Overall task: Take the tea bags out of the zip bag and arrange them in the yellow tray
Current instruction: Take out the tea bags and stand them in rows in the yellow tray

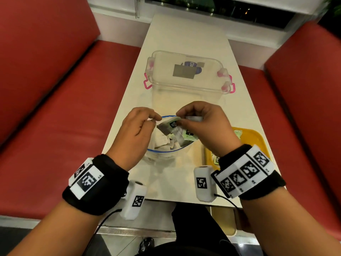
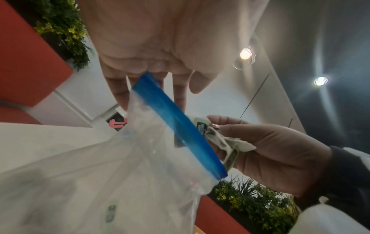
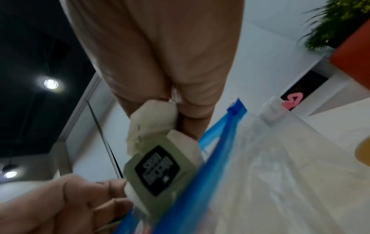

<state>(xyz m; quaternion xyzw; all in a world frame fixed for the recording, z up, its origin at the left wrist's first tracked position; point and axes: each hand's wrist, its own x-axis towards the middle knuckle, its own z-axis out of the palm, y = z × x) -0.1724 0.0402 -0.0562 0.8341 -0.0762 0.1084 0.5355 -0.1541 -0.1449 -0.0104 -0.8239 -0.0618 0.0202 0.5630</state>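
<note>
A clear zip bag (image 1: 162,154) with a blue zip rim (image 2: 176,126) stands open on the table, with several tea bags inside. My left hand (image 1: 154,120) pinches the rim's left side and holds the mouth open. My right hand (image 1: 180,120) grips a small bunch of tea bags (image 1: 170,125) with green-and-black tags (image 3: 158,169), just above the bag's mouth. The yellow tray (image 1: 256,137) lies to the right, partly hidden by my right wrist. A tea bag (image 1: 238,134) shows at the tray's far edge, and another tea bag (image 1: 215,159) near its front left corner.
An open clear plastic box (image 1: 186,74) with pink clasps stands behind the zip bag at mid-table. The white table (image 1: 184,39) is narrow, with red bench seats (image 1: 55,126) on both sides. A wall and window lie at the far end.
</note>
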